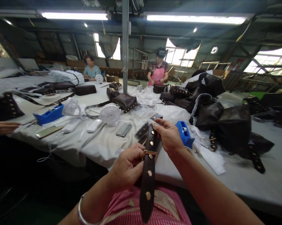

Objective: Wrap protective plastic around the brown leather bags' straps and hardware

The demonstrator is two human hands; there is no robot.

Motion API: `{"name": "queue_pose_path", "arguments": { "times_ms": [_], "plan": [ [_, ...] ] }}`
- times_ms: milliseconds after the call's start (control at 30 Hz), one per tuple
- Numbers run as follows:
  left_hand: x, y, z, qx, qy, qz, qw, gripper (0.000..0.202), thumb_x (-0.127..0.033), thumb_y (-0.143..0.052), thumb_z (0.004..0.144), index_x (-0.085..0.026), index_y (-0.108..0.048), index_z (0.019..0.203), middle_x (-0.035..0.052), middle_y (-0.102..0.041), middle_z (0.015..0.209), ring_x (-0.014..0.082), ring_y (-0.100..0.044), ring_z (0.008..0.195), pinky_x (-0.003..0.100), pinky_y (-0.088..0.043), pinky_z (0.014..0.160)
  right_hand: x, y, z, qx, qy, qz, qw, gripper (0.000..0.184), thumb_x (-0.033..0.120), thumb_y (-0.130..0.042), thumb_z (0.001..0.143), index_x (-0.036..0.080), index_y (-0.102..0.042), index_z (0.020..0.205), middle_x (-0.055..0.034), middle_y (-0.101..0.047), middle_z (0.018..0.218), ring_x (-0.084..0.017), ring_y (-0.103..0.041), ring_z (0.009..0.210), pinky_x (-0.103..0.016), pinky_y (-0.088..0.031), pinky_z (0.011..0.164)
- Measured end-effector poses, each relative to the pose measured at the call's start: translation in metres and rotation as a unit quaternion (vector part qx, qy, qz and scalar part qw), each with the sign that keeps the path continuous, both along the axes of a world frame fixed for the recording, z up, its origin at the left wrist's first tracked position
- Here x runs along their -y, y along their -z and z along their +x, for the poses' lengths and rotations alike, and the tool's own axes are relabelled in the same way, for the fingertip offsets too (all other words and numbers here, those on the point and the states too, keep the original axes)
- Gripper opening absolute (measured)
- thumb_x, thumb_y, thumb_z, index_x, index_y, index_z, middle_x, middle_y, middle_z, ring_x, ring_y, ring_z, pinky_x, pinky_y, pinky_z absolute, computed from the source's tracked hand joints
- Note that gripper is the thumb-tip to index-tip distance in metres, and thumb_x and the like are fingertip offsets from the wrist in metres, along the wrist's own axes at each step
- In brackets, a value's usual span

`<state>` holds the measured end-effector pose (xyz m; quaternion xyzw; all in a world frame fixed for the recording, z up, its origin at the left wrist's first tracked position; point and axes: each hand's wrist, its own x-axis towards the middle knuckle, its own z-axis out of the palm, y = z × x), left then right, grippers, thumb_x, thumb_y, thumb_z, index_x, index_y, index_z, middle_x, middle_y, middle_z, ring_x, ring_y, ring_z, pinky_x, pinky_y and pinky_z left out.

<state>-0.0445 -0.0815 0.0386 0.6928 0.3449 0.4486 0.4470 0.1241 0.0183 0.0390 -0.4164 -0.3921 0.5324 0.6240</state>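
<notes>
A dark brown leather strap (148, 181) with round gold studs runs lengthwise in front of me, its pointed end hanging down over my pink checked apron. Around its middle sits a gold buckle (150, 153). My left hand (128, 164) grips the strap at the buckle, thumb and fingers closed on its left side. Higher up, my right hand (167, 132) pinches the strap's far end between thumb and fingers. Just behind the strap lies a plastic-wrapped dark piece (142, 130), partly hidden by it.
A blue tape dispenser (185, 134) stands right of my right hand. Dark leather bags (234, 125) pile up on the right. White fans (110, 113), phones and another blue dispenser (49, 114) lie left. A co-worker's hand (4, 128) reaches in at far left; two people are across the table.
</notes>
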Motion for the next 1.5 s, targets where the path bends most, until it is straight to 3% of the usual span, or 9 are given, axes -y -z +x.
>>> {"name": "queue_pose_path", "arguments": {
  "times_ms": [167, 400, 633, 833, 967, 1133, 1333, 1433, 1500],
  "plan": [
    [-0.005, 0.005, 0.006, 0.094, -0.051, -0.133, 0.985, 0.024, -0.039, -0.065, 0.086, -0.015, -0.067, 0.090, 0.0083, -0.066, 0.096, 0.0170, -0.063, 0.079, 0.026, -0.053, 0.066, -0.008, 0.006, -0.003, -0.007, -0.002, -0.010, 1.000, 0.042, 0.036, -0.087, 0.056, 0.016, -0.069, 0.088, 0.0027, -0.065, 0.067, -0.008, -0.048, 0.049, -0.020, -0.032, 0.043],
    [-0.013, 0.005, 0.013, 0.005, -0.034, -0.048, 0.998, 0.027, -0.029, -0.052, 0.093, -0.017, -0.070, 0.076, 0.0049, -0.057, 0.088, 0.0172, -0.056, 0.084, 0.028, -0.051, 0.075, 0.011, 0.026, -0.022, 0.007, -0.057, -0.073, 0.996, 0.041, 0.038, -0.085, 0.056, 0.014, -0.068, 0.085, 0.0001, -0.067, 0.065, -0.012, -0.056, 0.056, -0.024, -0.043, 0.053],
    [-0.013, 0.003, 0.019, -0.063, -0.037, 0.019, 0.997, 0.011, -0.013, -0.060, 0.081, -0.017, -0.067, 0.074, 0.0029, -0.056, 0.087, 0.0176, -0.054, 0.086, 0.029, -0.048, 0.079, 0.007, 0.023, -0.028, -0.005, -0.065, -0.080, 0.995, 0.042, 0.033, -0.082, 0.057, 0.014, -0.066, 0.091, 0.0003, -0.068, 0.065, -0.012, -0.058, 0.056, -0.023, -0.045, 0.053],
    [-0.007, 0.008, 0.030, -0.062, -0.044, 0.032, 0.997, 0.015, -0.003, -0.060, 0.072, -0.016, -0.063, 0.080, 0.0045, -0.055, 0.092, 0.0176, -0.054, 0.086, 0.029, -0.049, 0.074, -0.007, 0.026, -0.016, -0.040, -0.042, -0.105, 0.993, 0.035, 0.023, -0.080, 0.056, 0.015, -0.065, 0.086, 0.0030, -0.065, 0.058, -0.011, -0.055, 0.049, -0.022, -0.042, 0.048],
    [-0.004, 0.014, 0.028, -0.058, -0.011, 0.044, 0.997, 0.030, 0.004, -0.054, 0.068, -0.016, -0.066, 0.085, 0.0040, -0.059, 0.092, 0.0176, -0.057, 0.090, 0.029, -0.049, 0.080, -0.017, 0.026, -0.002, -0.039, -0.025, -0.092, 0.995, 0.034, 0.023, -0.081, 0.055, 0.016, -0.065, 0.085, 0.0027, -0.066, 0.060, -0.010, -0.055, 0.049, -0.021, -0.042, 0.047],
    [-0.004, 0.017, 0.016, -0.076, -0.055, 0.018, 0.995, 0.028, -0.005, -0.058, 0.078, -0.019, -0.067, 0.101, 0.0038, -0.065, 0.094, 0.0175, -0.062, 0.086, 0.030, -0.051, 0.079, -0.027, 0.024, 0.014, -0.035, 0.023, -0.005, 0.999, 0.043, 0.031, -0.084, 0.060, 0.018, -0.063, 0.096, 0.0035, -0.067, 0.065, -0.010, -0.057, 0.052, -0.020, -0.043, 0.048],
    [-0.003, 0.019, 0.013, 0.040, 0.013, -0.124, 0.991, 0.011, -0.018, -0.060, 0.087, -0.018, -0.060, 0.098, 0.0003, -0.065, 0.073, 0.0124, -0.061, 0.059, 0.023, -0.051, 0.056, -0.008, 0.034, -0.006, 0.007, -0.078, -0.019, 0.997, 0.046, 0.038, -0.083, 0.063, 0.016, -0.063, 0.098, 0.0040, -0.064, 0.060, -0.011, -0.058, 0.050, -0.021, -0.045, 0.050],
    [0.004, 0.018, 0.016, 0.085, 0.042, -0.110, 0.989, 0.005, -0.021, -0.061, 0.089, -0.019, -0.059, 0.094, 0.0013, -0.065, 0.076, 0.0115, -0.061, 0.060, 0.022, -0.051, 0.057, -0.011, 0.043, -0.011, 0.033, -0.065, -0.036, 0.997, 0.043, 0.036, -0.082, 0.060, 0.015, -0.065, 0.093, 0.0027, -0.064, 0.058, -0.012, -0.056, 0.048, -0.022, -0.043, 0.047],
    [0.012, 0.011, 0.019, 0.072, 0.102, -0.045, 0.991, 0.003, -0.021, -0.059, 0.091, -0.019, -0.061, 0.091, 0.0042, -0.067, 0.082, 0.0125, -0.062, 0.066, 0.022, -0.051, 0.061, -0.025, 0.047, -0.003, 0.028, -0.020, -0.041, 0.999, 0.040, 0.033, -0.083, 0.058, 0.015, -0.065, 0.088, 0.0027, -0.063, 0.057, -0.012, -0.056, 0.049, -0.022, -0.043, 0.047]
  ]
}}
